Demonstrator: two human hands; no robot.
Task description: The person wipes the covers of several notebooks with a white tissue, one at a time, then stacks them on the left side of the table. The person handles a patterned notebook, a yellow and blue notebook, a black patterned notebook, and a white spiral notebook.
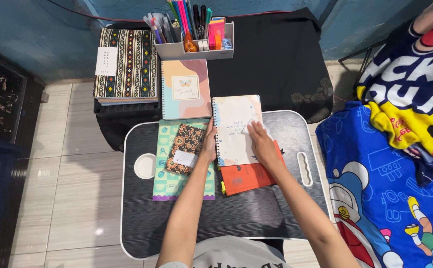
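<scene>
Orange book (246, 177) mostly hidden under the pale spiral notebook (236, 130) and the right hand (263, 144). Left hand (209, 144) seen edge-on at the notebook's spine, its fingers could not be made out. Green checked book (169, 186) half covered by the small batik notebook (185, 149). Worktop (256, 213) near edge was blocked by the person's shirt. Cartoon blanket (375, 198) cut off at right. Pens in the organiser (194, 48) too small to sort.

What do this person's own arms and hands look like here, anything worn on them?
Both forearms are bare from elbow to wrist: no sleeves reach them. The left hand and right hand show no gloves, and no watch, bracelet or ring can be seen. At the bottom edge, a grey shirt with dark print covers the torso.
</scene>
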